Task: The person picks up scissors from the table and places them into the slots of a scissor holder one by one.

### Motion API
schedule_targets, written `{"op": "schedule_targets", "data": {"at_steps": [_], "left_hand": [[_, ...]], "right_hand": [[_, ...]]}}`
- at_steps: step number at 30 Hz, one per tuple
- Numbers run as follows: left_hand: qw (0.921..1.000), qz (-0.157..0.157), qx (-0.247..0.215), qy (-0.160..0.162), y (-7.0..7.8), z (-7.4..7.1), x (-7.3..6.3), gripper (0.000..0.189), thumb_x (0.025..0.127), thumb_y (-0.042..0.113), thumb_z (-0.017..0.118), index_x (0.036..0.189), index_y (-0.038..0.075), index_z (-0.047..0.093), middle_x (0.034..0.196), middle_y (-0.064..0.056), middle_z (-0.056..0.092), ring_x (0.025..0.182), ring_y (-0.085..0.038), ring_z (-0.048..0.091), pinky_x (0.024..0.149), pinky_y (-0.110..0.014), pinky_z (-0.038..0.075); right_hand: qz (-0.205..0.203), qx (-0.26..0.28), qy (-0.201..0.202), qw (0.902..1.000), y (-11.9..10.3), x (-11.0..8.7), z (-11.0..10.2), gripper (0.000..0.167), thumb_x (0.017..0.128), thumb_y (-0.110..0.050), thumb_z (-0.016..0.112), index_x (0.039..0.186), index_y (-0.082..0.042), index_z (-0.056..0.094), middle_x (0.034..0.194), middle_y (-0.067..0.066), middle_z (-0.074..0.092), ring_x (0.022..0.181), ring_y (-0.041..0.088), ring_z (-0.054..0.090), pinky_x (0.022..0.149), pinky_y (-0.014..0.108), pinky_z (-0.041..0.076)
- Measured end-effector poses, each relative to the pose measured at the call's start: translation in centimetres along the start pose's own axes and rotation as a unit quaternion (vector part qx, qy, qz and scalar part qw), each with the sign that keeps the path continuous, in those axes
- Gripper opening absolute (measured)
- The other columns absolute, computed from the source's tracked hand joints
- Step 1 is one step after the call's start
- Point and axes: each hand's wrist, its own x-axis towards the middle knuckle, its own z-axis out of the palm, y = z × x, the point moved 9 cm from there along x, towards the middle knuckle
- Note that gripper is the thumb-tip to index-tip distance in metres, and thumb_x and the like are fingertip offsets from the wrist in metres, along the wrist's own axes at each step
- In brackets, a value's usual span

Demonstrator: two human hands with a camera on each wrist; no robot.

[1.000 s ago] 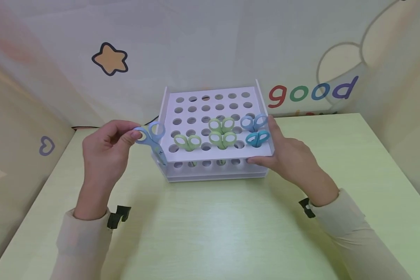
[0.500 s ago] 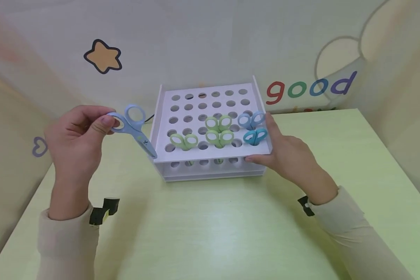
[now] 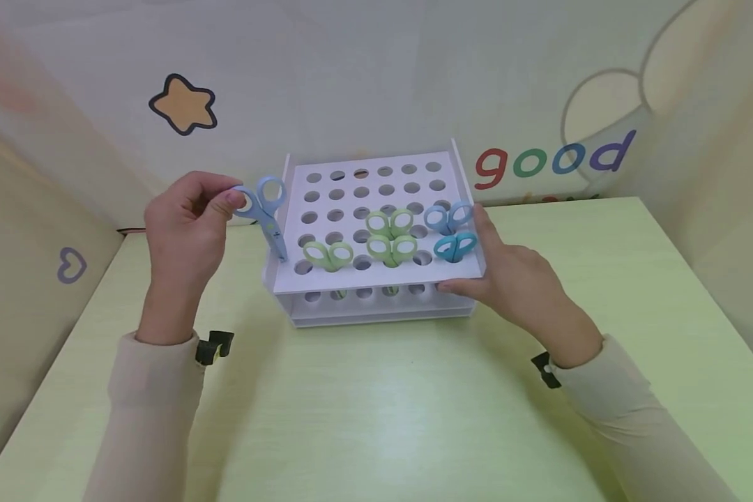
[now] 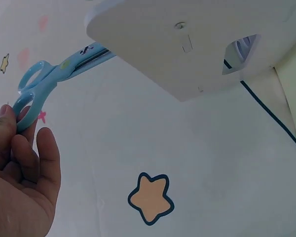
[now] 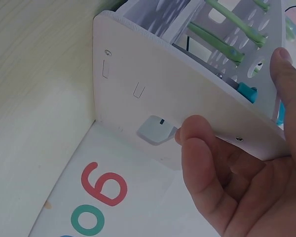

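Note:
My left hand [image 3: 188, 233] pinches one handle loop of a pair of light blue scissors [image 3: 272, 226]. The blades slant down to the right, their tips overlapping the left edge of a white rack [image 3: 295, 282] in the head view. From the left wrist, the rack's side panel [image 4: 153, 49] hides the ends of the blades. My right hand [image 3: 521, 286] grips the rack's right side, thumb at the front edge. Handles up in its round holes stand green scissors [image 3: 330, 263] at front left, two green pairs mid-row, teal scissors [image 3: 455, 251] and another light blue pair [image 3: 449, 226] at right.
The rack stands on a pale wooden table [image 3: 376, 404], close to a cloth backdrop [image 3: 376, 84] printed with a star and "good". More holes run in rows behind the scissors. A dark cable [image 4: 271, 113] lies behind the rack.
My left hand first swung left with the scissors, then came back right and higher, and the blade tips shifted back from the rack's front left corner. The right hand keeps its grip.

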Motion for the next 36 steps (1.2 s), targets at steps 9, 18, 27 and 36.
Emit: {"op": "schedule_targets", "data": {"at_steps": [9,18,27,36], "left_hand": [[0.9995,0.0,-0.026,-0.019,0.1,2.1,1.0,0.019,0.095,0.011,0.071,0.105,-0.004,0.074,0.085,0.002,0.069,0.078,-0.017,0.057,0.066,-0.023,0.043],[0.9984,0.005,-0.044,-0.034,0.6,4.2,1.5,0.018,0.096,0.013,0.07,0.104,-0.003,0.074,0.087,-0.005,0.069,0.08,-0.018,0.058,0.07,-0.024,0.046],[0.9977,0.006,-0.052,-0.044,0.9,5.7,2.1,0.02,0.095,0.013,0.072,0.106,-0.003,0.074,0.089,-0.01,0.069,0.079,-0.016,0.056,0.071,-0.024,0.044],[0.9966,-0.012,-0.056,-0.059,0.5,6.9,2.0,0.018,0.096,0.012,0.069,0.106,-0.002,0.073,0.09,-0.009,0.069,0.082,-0.018,0.057,0.071,-0.023,0.043]], "right_hand": [[-0.004,-0.006,0.006,1.0,0.1,-0.1,-0.1,0.126,0.081,-0.069,0.072,0.163,-0.011,-0.005,0.087,0.012,0.063,0.076,0.029,0.056,0.065,0.039,0.043],[-0.006,-0.01,0.006,0.9999,0.2,-0.1,0.0,0.127,0.08,-0.071,0.07,0.163,-0.011,-0.005,0.084,0.01,0.061,0.077,0.03,0.057,0.066,0.039,0.043],[-0.004,-0.01,0.003,0.9999,0.0,0.0,0.0,0.126,0.081,-0.069,0.071,0.162,-0.011,-0.006,0.084,0.011,0.062,0.077,0.03,0.057,0.067,0.04,0.044],[-0.007,-0.01,0.001,0.9999,-0.1,0.0,0.0,0.126,0.081,-0.068,0.071,0.162,-0.011,-0.007,0.081,0.009,0.06,0.074,0.028,0.056,0.065,0.039,0.043]]}}
